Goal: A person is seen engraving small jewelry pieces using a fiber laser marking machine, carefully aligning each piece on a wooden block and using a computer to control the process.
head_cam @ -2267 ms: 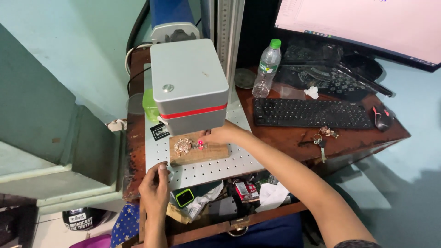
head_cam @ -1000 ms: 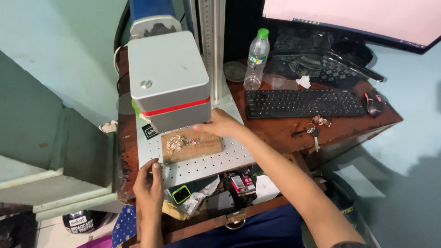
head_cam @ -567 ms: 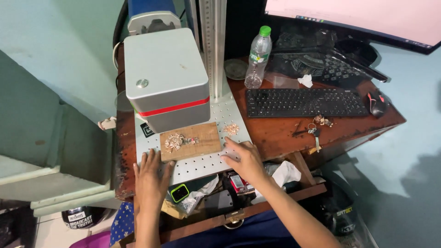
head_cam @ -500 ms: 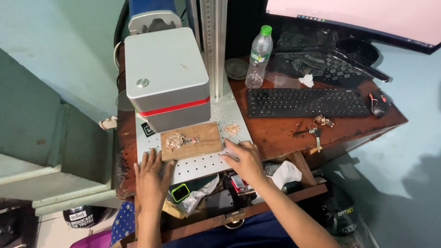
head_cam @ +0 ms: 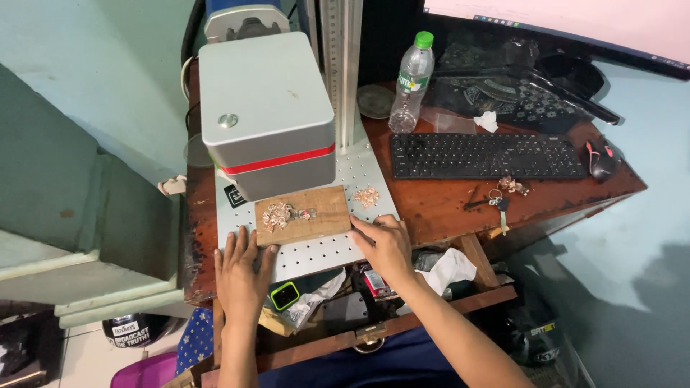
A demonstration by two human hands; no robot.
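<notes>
Since the earlier views, right hand (head_cam: 387, 248) has drawn back from under the grey machine head (head_cam: 267, 115) to the near right corner of the wooden block (head_cam: 302, 214), while left hand (head_cam: 241, 269) has slid up to the block's near left corner. Both hands lie flat, palms down, on the perforated metal plate (head_cam: 323, 248), fingers (head_cam: 248, 241) loosely spread and touching the block's edges, pinching nothing. Block lies on the plate just in front of the machine head, carrying a small heap of pale metal pieces (head_cam: 277, 214); a second heap (head_cam: 367, 196) sits on the plate just right of it. Plate rests on a worn, dark brown wooden tabletop (head_cam: 445, 205). Further right on the tabletop: black keyboard (head_cam: 485, 156), mouse (head_cam: 600, 158), bunch of keys (head_cam: 499, 197). Clear bottle (head_cam: 410, 84) with green cap stands behind the keyboard, beside a ruled upright column (head_cam: 341, 65). Monitor (head_cam: 560, 21) crosses the upper right. Walls (head_cam: 108, 79) and floor are pale green-blue; a shelf below the tabletop edge holds clutter and crumpled tissue (head_cam: 449, 269).
</notes>
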